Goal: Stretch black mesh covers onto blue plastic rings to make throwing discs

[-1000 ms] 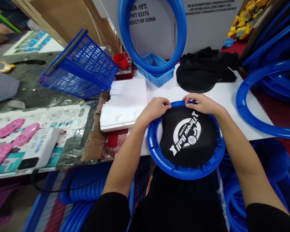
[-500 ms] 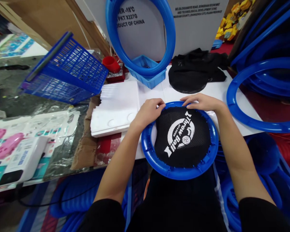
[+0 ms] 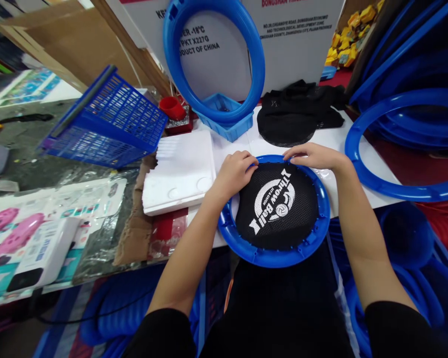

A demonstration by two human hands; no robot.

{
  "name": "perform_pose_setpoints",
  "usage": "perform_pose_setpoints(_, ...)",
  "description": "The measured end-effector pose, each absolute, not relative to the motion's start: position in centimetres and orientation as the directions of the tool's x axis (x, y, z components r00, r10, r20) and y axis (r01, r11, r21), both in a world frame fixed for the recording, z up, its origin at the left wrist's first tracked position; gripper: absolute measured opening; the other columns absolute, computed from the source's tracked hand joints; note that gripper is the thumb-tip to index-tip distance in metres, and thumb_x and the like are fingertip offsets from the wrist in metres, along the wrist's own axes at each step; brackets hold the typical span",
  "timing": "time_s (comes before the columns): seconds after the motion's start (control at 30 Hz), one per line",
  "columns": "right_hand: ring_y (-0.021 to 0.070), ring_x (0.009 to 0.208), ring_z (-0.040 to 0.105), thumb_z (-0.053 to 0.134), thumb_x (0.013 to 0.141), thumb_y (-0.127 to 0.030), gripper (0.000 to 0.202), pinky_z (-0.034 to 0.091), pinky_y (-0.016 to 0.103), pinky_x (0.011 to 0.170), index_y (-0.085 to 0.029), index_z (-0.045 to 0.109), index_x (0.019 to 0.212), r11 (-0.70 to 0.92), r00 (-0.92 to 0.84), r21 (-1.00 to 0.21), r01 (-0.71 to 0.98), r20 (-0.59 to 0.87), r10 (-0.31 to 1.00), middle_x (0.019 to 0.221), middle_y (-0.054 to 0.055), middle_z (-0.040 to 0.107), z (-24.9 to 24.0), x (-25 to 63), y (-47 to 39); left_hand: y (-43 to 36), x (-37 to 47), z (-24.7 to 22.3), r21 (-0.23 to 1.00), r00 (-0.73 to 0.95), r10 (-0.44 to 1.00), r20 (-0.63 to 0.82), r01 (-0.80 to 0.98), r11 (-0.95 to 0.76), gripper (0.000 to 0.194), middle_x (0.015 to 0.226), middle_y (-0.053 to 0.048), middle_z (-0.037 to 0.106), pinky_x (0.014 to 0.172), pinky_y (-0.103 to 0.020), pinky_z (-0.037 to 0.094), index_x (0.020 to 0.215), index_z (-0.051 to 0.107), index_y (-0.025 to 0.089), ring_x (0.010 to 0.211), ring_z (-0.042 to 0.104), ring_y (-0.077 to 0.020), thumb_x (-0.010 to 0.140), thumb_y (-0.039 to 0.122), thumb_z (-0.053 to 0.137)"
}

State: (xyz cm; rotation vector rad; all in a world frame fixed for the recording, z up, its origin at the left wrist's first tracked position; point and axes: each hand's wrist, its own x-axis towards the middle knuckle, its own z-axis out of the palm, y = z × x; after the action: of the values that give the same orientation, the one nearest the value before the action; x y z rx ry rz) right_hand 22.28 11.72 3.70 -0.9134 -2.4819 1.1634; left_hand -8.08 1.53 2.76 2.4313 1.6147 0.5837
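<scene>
A blue plastic ring frame [image 3: 246,251] lies at the front edge of the white table surface, near my body. Inside it is a round black mesh [image 3: 306,214] with a white "Throw Ball" print; a narrow gap shows between mesh and ring on the left. At the far left of the rim, the curled fingers of my left hand [image 3: 236,173] pinch the mesh edge. My right hand [image 3: 311,155] has its thumb and fingertips on the mesh edge at the far rim. The exact grip under the fingertips is partly hidden.
Behind stand another blue ring [image 3: 259,59] and a light-blue tray [image 3: 229,132]. Black mesh pieces [image 3: 283,124] lie beyond my right hand. At left are white foam [image 3: 179,171] and a tilted blue basket [image 3: 112,119]. More blue rings [image 3: 399,191] are at right.
The whole view has shifted slightly. My left hand sits a little further right along the rim, and the mesh is slightly closer to the ring at upper left. My right hand stays at the far rim.
</scene>
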Motion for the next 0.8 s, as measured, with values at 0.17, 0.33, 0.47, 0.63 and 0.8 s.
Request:
perform_pose_setpoints(0.17,0.0273,0.127,0.070,0.067,0.085,-0.026,0.024,0.051,0.043,0.119,-0.027,0.087,0.098,0.476,-0.774,-0.771,0.423,-0.034,0.633,0.138,0.002,0.076,3.4,22.3,11.9,0.6,-8.9,4.0,0.400,0.403,0.882,0.244,0.787,-0.471,0.013,0.106,-0.009,0.074,0.097,-0.042,0.051,0.102,0.075,0.021,0.105,0.066,-0.0271,0.102,0.029,0.064)
perform_pose_setpoints(0.33,0.0312,0.132,0.067,0.069,0.087,-0.035,0.023,0.047,0.046,0.122,-0.025,0.087,0.095,0.510,-0.789,-0.725,0.463,-0.075,0.610,0.145,0.004,0.072,3.6,22.3,11.7,0.6,-8.6,3.5,0.387,0.517,0.828,0.217,0.733,-0.559,0.017,0.103,-0.009,0.074,0.096,-0.043,0.052,0.104,0.075,0.021,0.102,0.067,-0.0264,0.105,0.034,0.063)
perform_pose_setpoints(0.47,0.0333,0.133,0.065,0.071,0.089,-0.051,0.034,0.046,0.045,0.120,-0.021,0.085,0.098,0.469,-0.783,-0.737,0.487,-0.130,0.609,0.149,0.009,0.069,3.9,23.0,11.9,0.7,-8.2,2.9,0.369,0.554,0.798,0.236,0.709,-0.601,0.019,0.111,-0.010,0.073,0.101,-0.045,0.053,0.109,0.075,0.022,0.108,0.066,-0.0271,0.106,0.037,0.062)
perform_pose_setpoints(0.63,0.0336,0.135,0.062,0.072,0.087,-0.050,0.032,0.043,0.046,0.121,-0.020,0.082,0.090,0.516,-0.807,-0.717,0.468,-0.109,0.580,0.151,0.011,0.066,3.3,22.9,12.2,0.3,-8.1,2.9,0.328,0.568,0.797,0.206,0.727,-0.603,0.026,0.117,-0.011,0.071,0.103,-0.046,0.053,0.116,0.074,0.021,0.111,0.066,-0.0281,0.106,0.043,0.064)
perform_pose_setpoints(0.8,0.0328,0.134,0.063,0.069,0.091,-0.051,0.034,0.043,0.047,0.121,-0.021,0.084,0.091,0.517,-0.810,-0.719,0.464,-0.108,0.577,0.151,0.009,0.066,3.1,22.9,12.3,0.2,-8.2,3.0,0.334,0.573,0.799,0.182,0.728,-0.599,0.028,0.119,-0.010,0.071,0.105,-0.046,0.053,0.119,0.074,0.022,0.113,0.065,-0.0276,0.107,0.044,0.062)
